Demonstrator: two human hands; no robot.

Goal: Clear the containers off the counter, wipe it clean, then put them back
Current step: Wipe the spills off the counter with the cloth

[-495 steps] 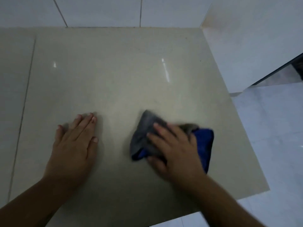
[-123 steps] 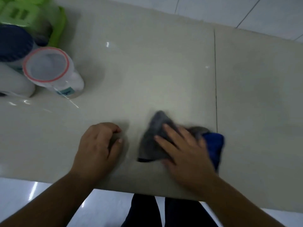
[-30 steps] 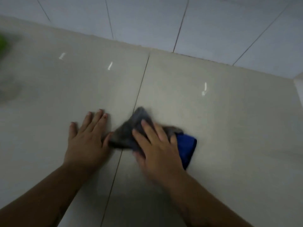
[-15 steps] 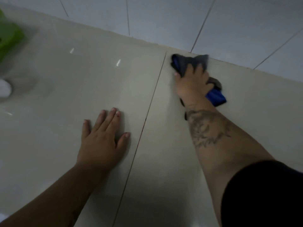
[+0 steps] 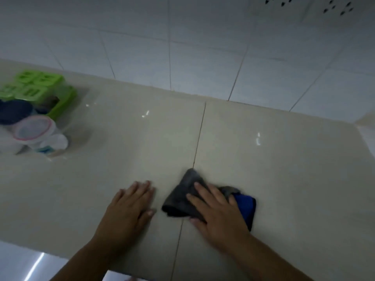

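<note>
While both hands' fingers lie flat, right hand [image 5: 218, 214] presses cloth [image 5: 182, 201] near counter [image 5: 284, 169] front edge.

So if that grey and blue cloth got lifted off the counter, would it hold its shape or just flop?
It would probably flop: the cloth lies crumpled in soft folds under the right hand. It looks thin, so likely light. On the glossy counter it should slide easily when pushed.
</note>
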